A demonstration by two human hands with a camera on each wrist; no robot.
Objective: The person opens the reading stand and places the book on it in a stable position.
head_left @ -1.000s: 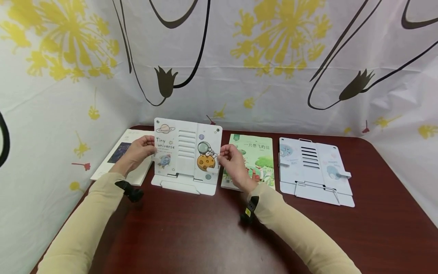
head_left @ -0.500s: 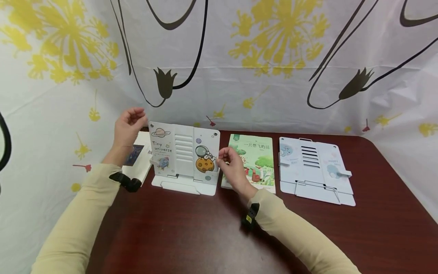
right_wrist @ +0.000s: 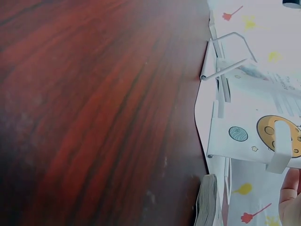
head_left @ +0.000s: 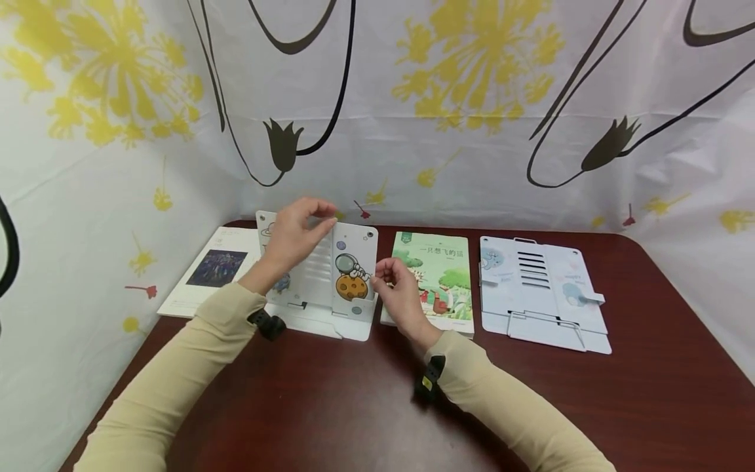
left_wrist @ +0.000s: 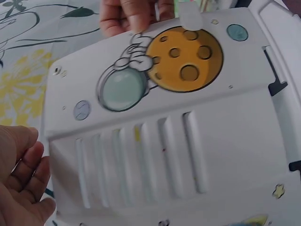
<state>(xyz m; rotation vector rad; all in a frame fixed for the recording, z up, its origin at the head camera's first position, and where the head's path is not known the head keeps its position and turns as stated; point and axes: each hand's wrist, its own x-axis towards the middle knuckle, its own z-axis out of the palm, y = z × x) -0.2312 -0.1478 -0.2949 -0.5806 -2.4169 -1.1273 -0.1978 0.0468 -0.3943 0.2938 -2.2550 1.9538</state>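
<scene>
A white book stand (head_left: 356,239), printed with a cartoon astronaut on an orange planet, is propped up on the left half of the table. My right hand (head_left: 403,296) pinches its right edge between thumb and fingers. In front of its upper left part is my left hand (head_left: 291,235), fingertips close to the middle of the top edge. The left wrist view shows the left hand (left_wrist: 23,174) with loosely bent fingers beside that edge and the slotted panel (left_wrist: 136,160) close up. In the right wrist view a white clip (right_wrist: 282,146) juts from the stand near the right fingers (right_wrist: 289,197).
A white book (head_left: 200,288) with a dark picture lies left of the stand. Right of it lies a green picture-covered book (head_left: 445,262). Farther right, a second white book stand (head_left: 563,282) lies on the dark red table (head_left: 330,406). A patterned curtain (head_left: 377,157) stands behind.
My left hand has let go of the stand's left edge, lifted, and moved right to its top middle. The stand leans back slightly more. My right hand has kept its grip.
</scene>
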